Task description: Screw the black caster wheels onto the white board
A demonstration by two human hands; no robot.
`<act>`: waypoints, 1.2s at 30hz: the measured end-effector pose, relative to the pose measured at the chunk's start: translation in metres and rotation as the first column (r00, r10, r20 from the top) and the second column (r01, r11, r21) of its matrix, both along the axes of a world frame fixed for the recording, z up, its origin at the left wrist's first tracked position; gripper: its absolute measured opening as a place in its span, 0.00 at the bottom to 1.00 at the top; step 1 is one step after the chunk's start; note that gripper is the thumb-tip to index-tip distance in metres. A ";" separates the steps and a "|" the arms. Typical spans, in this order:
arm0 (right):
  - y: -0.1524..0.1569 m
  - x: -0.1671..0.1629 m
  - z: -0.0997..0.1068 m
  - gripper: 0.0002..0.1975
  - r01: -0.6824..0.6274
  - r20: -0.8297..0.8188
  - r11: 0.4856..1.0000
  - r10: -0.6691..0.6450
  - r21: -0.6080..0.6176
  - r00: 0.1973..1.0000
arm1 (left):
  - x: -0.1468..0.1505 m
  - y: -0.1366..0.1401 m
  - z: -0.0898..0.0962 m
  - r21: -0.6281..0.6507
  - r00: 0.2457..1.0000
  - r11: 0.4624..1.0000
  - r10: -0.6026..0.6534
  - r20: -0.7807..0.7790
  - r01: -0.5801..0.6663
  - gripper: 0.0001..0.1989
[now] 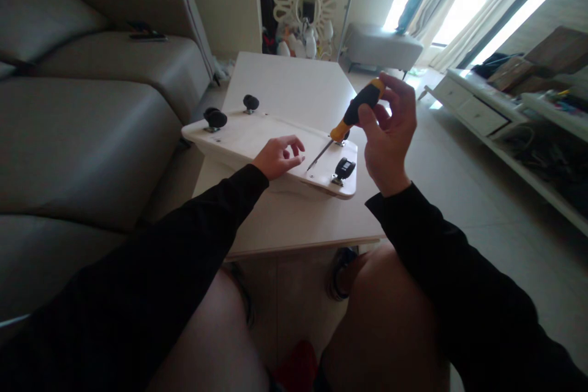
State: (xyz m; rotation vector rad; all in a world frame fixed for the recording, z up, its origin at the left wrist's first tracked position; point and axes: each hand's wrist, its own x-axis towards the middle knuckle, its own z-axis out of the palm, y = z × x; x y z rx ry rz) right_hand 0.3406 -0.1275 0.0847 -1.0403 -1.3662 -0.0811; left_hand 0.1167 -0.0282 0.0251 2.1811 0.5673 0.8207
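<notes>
Counting one pale board [257, 135] on the counter [294, 82], four black casters [215, 117], one screwdriver [356, 111]. Right hand [390, 135] fingers clamped round its handle, tip on the board; left hand [278, 156] fingers loosely curled, resting on the board.

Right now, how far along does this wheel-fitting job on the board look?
Well along, by the look of it. Done: black castors sit at the far-left corner, far edge and near-right corner of the pale board. In hand: the right hand holds an orange-and-black screwdriver, tip down on the board, while the left hand rests beside the tip. Left: whether every screw is tight cannot be told.
</notes>
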 end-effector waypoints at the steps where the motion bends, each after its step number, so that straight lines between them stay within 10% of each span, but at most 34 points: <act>1: 0.000 0.000 0.000 0.28 -0.002 -0.004 1.000 0.002 0.002 1.000 | 0.000 0.000 0.000 0.000 1.000 1.000 0.001 -0.001 -0.001 0.08; 36: -0.004 0.006 0.002 0.26 0.047 -0.013 0.999 -0.047 0.000 0.999 | 0.000 -0.001 0.001 -0.021 1.000 1.000 -0.002 -0.012 0.001 0.09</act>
